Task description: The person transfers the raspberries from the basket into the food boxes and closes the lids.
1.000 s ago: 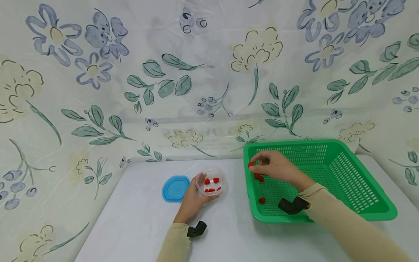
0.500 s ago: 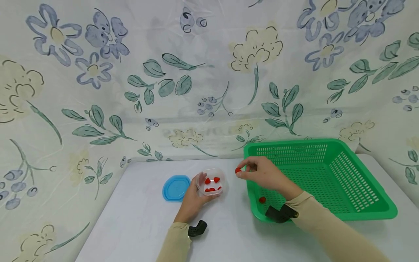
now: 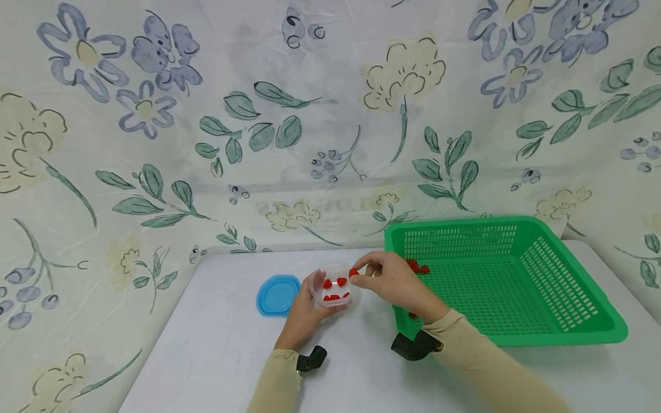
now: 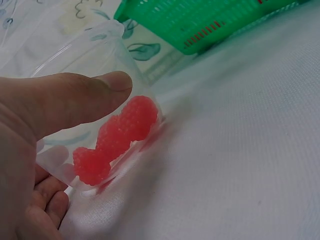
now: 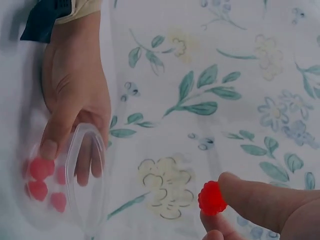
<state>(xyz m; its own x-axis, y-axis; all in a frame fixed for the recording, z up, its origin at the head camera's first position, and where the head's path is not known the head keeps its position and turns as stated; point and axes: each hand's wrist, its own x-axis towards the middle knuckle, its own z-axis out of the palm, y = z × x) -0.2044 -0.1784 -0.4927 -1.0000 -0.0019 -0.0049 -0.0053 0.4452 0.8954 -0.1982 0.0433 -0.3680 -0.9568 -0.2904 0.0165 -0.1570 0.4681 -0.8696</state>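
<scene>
My left hand grips a clear plastic tub round its side, with the thumb across the wall in the left wrist view. Several red raspberries lie inside the tub, seen through its wall. Between thumb and fingertips my right hand pinches one raspberry, just right of the tub's rim in the head view. In the right wrist view that raspberry is apart from the tub.
A green slotted basket stands on the right, with more raspberries along its left side, some hidden by my right hand. A blue lid lies left of the tub on the white table. Flowered cloth hangs behind.
My right hand has moved left out of the green basket, carrying the raspberry over to the tub's right side. The left hand and the tub have stayed in place.
</scene>
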